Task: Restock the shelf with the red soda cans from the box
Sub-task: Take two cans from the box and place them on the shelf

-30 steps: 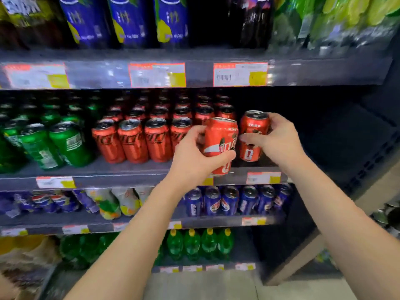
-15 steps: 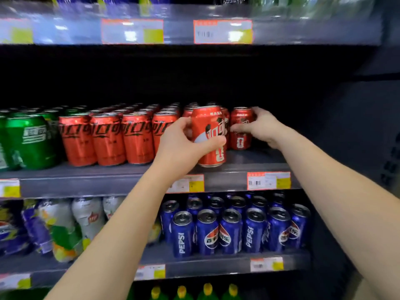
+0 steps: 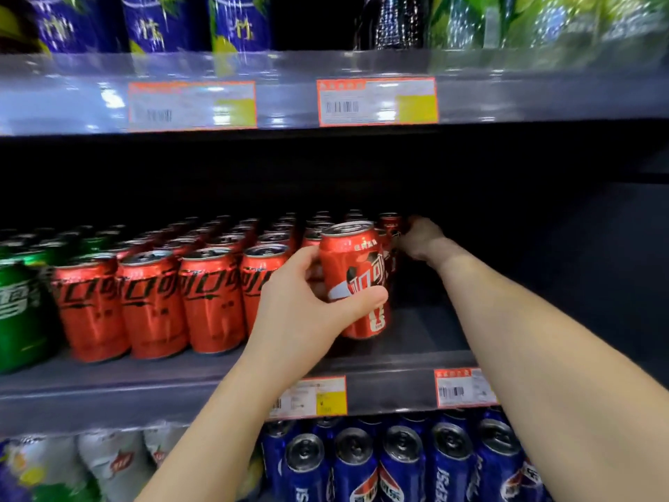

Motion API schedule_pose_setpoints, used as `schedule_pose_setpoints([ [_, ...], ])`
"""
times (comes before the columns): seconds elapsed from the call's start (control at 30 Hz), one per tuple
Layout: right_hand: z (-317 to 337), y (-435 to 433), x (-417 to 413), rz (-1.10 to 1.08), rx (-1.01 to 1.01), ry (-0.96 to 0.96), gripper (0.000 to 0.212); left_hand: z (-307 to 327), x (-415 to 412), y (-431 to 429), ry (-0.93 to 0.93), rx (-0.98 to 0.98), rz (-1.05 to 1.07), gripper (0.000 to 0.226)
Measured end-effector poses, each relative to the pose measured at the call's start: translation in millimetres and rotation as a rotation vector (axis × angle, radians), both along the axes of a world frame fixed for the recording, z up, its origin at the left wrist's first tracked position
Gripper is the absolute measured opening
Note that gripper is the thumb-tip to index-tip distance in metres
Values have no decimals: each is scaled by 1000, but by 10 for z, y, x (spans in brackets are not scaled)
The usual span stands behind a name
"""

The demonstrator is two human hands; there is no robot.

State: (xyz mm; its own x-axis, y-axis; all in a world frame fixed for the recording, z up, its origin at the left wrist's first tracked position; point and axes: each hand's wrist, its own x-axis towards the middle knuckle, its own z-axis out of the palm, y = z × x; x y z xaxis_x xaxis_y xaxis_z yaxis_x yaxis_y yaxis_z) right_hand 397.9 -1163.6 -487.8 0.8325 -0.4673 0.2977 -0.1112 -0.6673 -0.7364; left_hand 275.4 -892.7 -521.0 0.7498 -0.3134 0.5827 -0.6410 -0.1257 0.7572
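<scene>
Left hand (image 3: 300, 302) fingers wrapped round upright red can (image 3: 356, 277), low over shelf (image 3: 427, 331) at 3 o'clock of red row (image 3: 152, 302), likely filling the gap; right hand (image 3: 420, 237) reaches deep beside rear can (image 3: 390, 222) (grip unreadable, shadowed).

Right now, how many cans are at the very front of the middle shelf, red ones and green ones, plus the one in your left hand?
front-row red cans: 4
front-row green cans: 1 (the picture's left edge cuts the row off)
held red can, in the left hand: 1
Total: 6
</scene>
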Motion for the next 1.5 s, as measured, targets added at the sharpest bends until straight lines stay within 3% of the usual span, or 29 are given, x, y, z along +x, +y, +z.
schedule_pose_setpoints([
  [0.17, -5, -65, 290, -8, 127, 15, 79, 15, -4, -1, -18, 17, 1, 51],
  [0.37, -17, -139, 547, -44, 162, 34, 71, 27, -22, -19, -27, -7, -25, 52],
  [0.63, 24, -147, 505, 3, 90, 115, 67, -29, -48, -79, -42, 0, -35, 57],
  [0.77, 283, -93, 81, -47, -76, 92, 62, -47, -32, -178, -28, -5, -28, 57],
  [0.9, 412, -46, -543, 211, 105, -120, 57, -42, 9, -297, -41, 12, 21, 62],
  [1.0, 356, 75, -1079, 371, 276, -252, 36, -23, 14, -379, -55, 5, 51, 59],
  [1.07, 294, 195, -1442, 547, 407, -208, 39, -10, 8, -431, -63, -11, 69, 59],
  [1.13, 175, 349, -1681, 689, 389, -110, 49, 9, 7, -482, -77, -16, 90, 59],
  [1.23, 46, 448, -1674, 588, 262, -173, 55, 63, 8, -549, -110, 41, 103, 64],
  [1.37, 87, 311, -1583, 570, 324, -112, 61, 94, -64, -502, -202, 188, 159, 84],
  [1.5, 113, 102, -1466, 472, 360, -105, 52, 135, -123, -370, -359, 297, 376, 76],
])
